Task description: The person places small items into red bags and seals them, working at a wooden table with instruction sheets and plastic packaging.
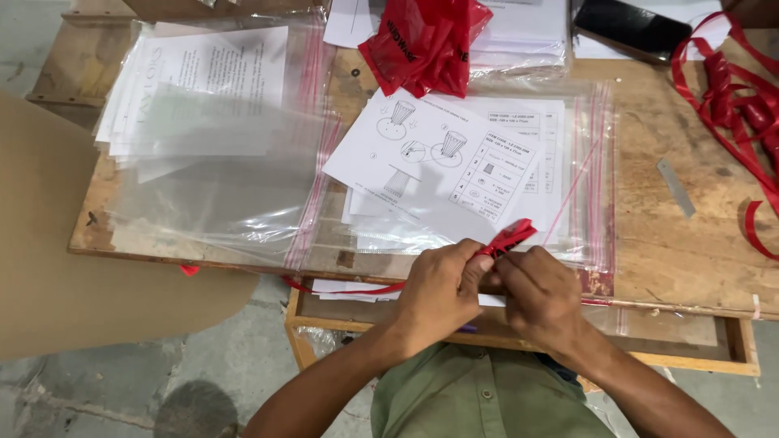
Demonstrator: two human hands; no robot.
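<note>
Both my hands meet at the near edge of a worn wooden table [682, 251]. My left hand [442, 288] and my right hand [540, 296] together pinch a small red plastic strip [511, 237] whose end sticks up between my fingers. A thin red ribbon tail [349, 289] trails left from my left hand along the table edge. Just beyond my hands lies a white instruction sheet [434, 162] with line drawings, resting on clear zip bags [584, 162] with red seals.
A stack of clear bags holding white papers [211, 122] lies at the left. A crumpled red plastic bag [422, 40] sits at the back, a black phone [629, 28] behind it, red ribbon coils [742, 105] at right, a small metal strip [675, 186] nearby. Brown cardboard [73, 268] leans at left.
</note>
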